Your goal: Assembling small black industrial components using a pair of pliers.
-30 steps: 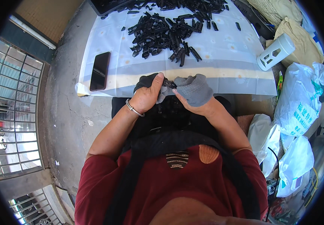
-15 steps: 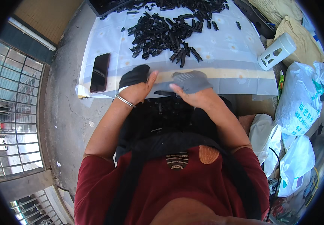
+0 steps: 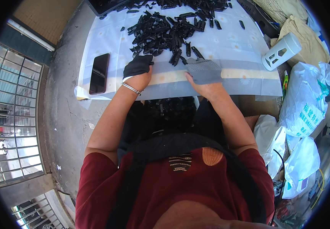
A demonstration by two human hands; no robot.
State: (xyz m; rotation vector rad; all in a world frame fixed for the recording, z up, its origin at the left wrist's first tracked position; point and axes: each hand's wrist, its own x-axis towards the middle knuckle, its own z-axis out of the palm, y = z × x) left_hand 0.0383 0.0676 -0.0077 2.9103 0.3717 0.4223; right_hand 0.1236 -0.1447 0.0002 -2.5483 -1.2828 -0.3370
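A heap of black plastic pieces (image 3: 155, 36), many short and channel-shaped, lies on the table in front of me. My left hand (image 3: 138, 71), in a black glove with a metal bangle at the wrist, is at the near left edge of the heap. Its fingers are curled in with the thumb against them; what they pinch, if anything, blends with the dark glove. My right hand (image 3: 205, 74), in a grey dotted glove, reaches beside a loose black piece (image 3: 183, 60) at the heap's near right side. Its thumb stands apart from the fingers, with nothing visibly held.
A flowered white cloth (image 3: 245, 61) covers the table. A dark phone (image 3: 99, 73) lies at left, a white cut-out cylinder (image 3: 282, 52) at right. A black tray (image 3: 105, 5) is at the far left. More black pieces (image 3: 169, 106) lie at my lap. Plastic bags (image 3: 302, 101) crowd the right.
Both hands have moved away from me, from above the table's near edge to the heap. The long black piece below my right hand no longer shows there.
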